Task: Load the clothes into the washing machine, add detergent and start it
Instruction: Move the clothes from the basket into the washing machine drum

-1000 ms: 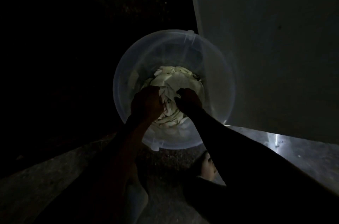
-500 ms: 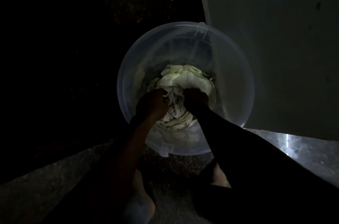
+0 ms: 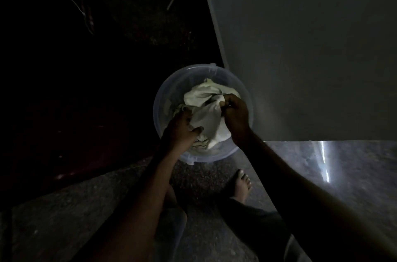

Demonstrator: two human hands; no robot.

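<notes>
Pale cloth (image 3: pixel 202 96) gathered up from bottom of basin (image 3: pixel 161 100) since earlier frame; now held bunched inside translucent basin. Lower edge gripped by curled fingers of left hand (image 3: pixel 180 130) at basin's 7 o'clock; fold pinched by right hand (image 3: pixel 236 115) at 3 o'clock. White panel (image 3: pixel 300 47) noted just beside rim, 1 o'clock.

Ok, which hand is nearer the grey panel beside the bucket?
Right. The right hand grips the cloth close beside the grey panel; the left hand grips it across the bucket, farther off.
</notes>
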